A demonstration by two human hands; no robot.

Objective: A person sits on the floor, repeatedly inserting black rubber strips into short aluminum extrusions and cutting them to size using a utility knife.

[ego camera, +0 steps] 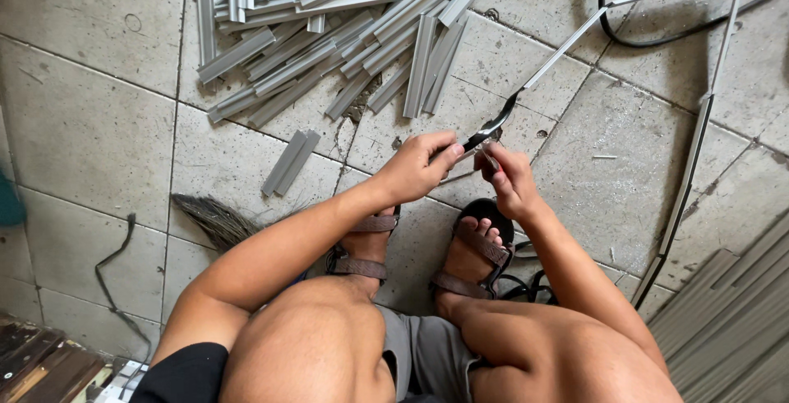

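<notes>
I squat over a tiled floor. My left hand grips the near end of a long grey metal frame strip that runs up and right, then bends into a thin rectangular frame. A black rubber strip sits in the channel at that end. My right hand pinches the rubber strip close to the left hand's fingers. Both hands meet just above my sandalled feet.
A heap of short grey metal channel pieces lies at the top. Two loose pieces rest nearby. A black cable curls top right. A broom head, a black rubber scrap and long grey profiles lie around.
</notes>
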